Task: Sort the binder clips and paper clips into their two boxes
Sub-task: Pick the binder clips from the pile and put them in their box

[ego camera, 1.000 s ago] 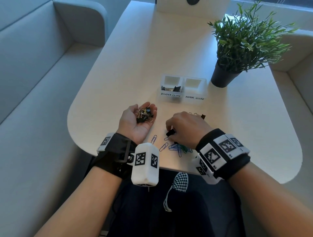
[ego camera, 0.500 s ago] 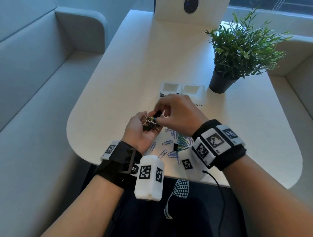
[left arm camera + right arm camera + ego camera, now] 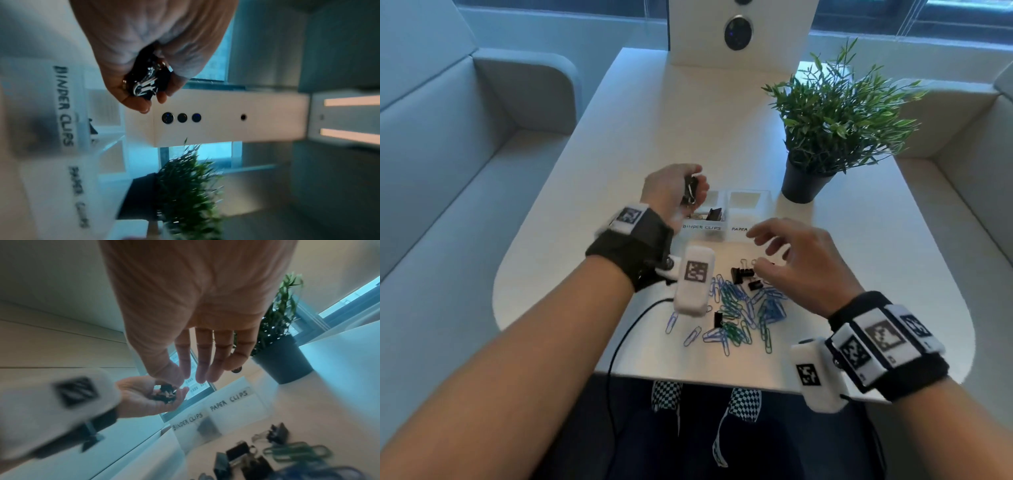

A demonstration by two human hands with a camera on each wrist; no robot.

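My left hand (image 3: 671, 188) is cupped round a bunch of black binder clips (image 3: 691, 192) and tipped on its side over the box labelled BINDER CLIPS (image 3: 702, 221), which holds a few clips. The left wrist view shows the bunch (image 3: 148, 81) between curled fingers and thumb. The PAPER CLIPS box (image 3: 748, 205) stands to the right of it. My right hand (image 3: 774, 251) hovers open, fingers spread, holding nothing, above loose binder clips (image 3: 743, 274). Blue and green paper clips (image 3: 739, 315) lie in a pile near the front edge.
A potted plant (image 3: 832, 126) stands right of the boxes. A white device with dark round lenses (image 3: 739, 31) sits at the table's far end. A black cable (image 3: 626, 332) hangs over the table's front edge. Grey sofa seats flank the table.
My right hand put a binder clip into the left palm, then drew back open over the pile. My left hand closed on the clips and moved forward over the binder clips box.
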